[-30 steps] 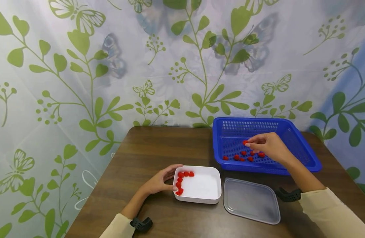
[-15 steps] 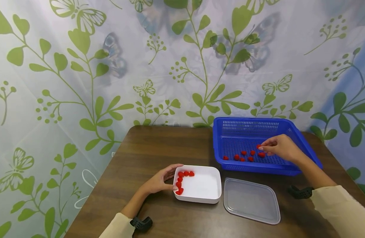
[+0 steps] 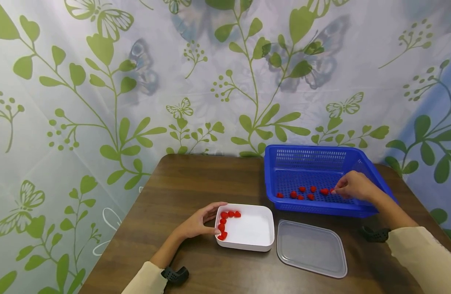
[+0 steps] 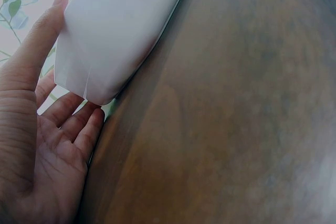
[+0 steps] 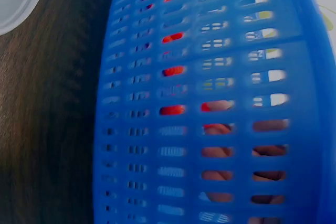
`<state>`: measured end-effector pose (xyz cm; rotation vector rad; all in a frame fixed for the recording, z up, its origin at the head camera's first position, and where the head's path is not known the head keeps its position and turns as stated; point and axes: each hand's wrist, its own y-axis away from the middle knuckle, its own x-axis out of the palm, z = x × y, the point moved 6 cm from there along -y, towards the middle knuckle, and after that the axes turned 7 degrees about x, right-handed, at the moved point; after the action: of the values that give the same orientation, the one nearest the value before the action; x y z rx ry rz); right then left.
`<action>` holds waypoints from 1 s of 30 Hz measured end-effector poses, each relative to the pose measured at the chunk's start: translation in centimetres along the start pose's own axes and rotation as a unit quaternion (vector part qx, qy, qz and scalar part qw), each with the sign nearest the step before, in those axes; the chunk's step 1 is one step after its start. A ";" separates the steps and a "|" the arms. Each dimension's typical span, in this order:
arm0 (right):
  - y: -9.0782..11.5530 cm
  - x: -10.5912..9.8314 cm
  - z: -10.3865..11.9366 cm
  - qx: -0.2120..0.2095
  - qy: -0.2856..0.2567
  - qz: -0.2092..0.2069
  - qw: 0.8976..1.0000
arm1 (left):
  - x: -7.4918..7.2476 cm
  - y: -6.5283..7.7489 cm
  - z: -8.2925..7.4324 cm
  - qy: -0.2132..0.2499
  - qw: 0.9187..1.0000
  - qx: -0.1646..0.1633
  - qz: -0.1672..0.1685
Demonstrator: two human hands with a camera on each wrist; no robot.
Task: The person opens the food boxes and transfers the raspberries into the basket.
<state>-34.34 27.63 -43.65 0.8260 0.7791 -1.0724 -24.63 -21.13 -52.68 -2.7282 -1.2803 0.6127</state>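
In the head view my left hand [image 3: 197, 222] grips the left end of a white rectangular container [image 3: 252, 230], thumb at the near side and fingers at the far side. The left wrist view has that hand [image 4: 58, 135] against the container's outer wall [image 4: 115, 30]. Along the container's left and far sides lie several small red berries [image 3: 223, 221]. Inside the blue basket [image 3: 306, 209], my right hand [image 3: 357, 187] pinches a small red berry [image 3: 332, 190] low near the basket floor, mostly covered by the fingertips. Several other red berries [image 3: 311, 197] lie left of it.
A translucent lid [image 3: 311, 249] lies on the brown table [image 3: 199, 179], right of the container and in front of the basket. Behind the table hangs a leaf-patterned curtain [image 3: 210, 81]. The perforated basket wall [image 5: 220, 61] partly hides the right hand in its wrist view.
My right hand has moved right and down within the basket, bringing the pinched berry from above the others to near the floor. The left hand and container stay in place.
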 end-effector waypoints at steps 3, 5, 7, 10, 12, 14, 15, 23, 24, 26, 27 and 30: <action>0.0 0.3 -0.1 -0.006 0.015 0.010 1.000 | 0.0 0.0 0.0 0.003 1.000 0.000 0.001; 0.0 0.4 -0.2 -0.011 0.022 0.013 1.000 | -0.1 0.0 0.1 -0.001 1.000 0.000 0.001; 0.0 0.6 -0.2 -0.015 0.028 0.013 0.999 | -0.1 0.0 0.1 -0.002 1.000 0.002 0.001; 0.0 0.7 -0.4 -0.019 0.038 0.010 0.999 | 0.0 0.0 0.1 0.002 1.000 0.006 -0.001; 0.0 0.7 -0.5 -0.017 0.042 0.007 0.999 | 0.1 0.0 0.1 0.006 1.000 0.007 0.000; 0.1 0.6 -0.6 -0.015 0.042 0.002 0.999 | 0.1 0.0 0.0 0.009 1.000 0.005 -0.001; 0.2 0.4 -0.6 -0.012 0.039 -0.002 0.999 | 0.1 -0.1 0.0 0.008 1.000 0.004 0.000; 1.7 -1.6 0.9 0.015 0.004 -0.065 0.998 | -0.1 -0.1 -0.2 -0.007 1.000 -0.006 -0.001; 2.0 -1.8 1.2 0.018 -0.005 -0.072 0.997 | -0.1 -0.1 -0.2 -0.007 1.000 -0.007 -0.002; 2.5 -2.0 1.8 0.020 -0.021 -0.083 0.996 | -0.1 -0.1 -0.1 -0.006 1.000 -0.008 -0.004; 2.8 -2.0 2.2 0.019 -0.028 -0.088 0.996 | -0.1 -0.1 0.0 -0.004 1.000 -0.008 -0.004; 3.8 -2.1 3.8 0.005 -0.050 -0.100 0.994 | -0.1 -0.1 0.1 0.000 1.000 -0.007 -0.003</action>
<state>-30.80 26.19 -39.32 0.7071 0.7835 -1.2867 -24.76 -21.16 -52.73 -2.7348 -1.2970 0.6068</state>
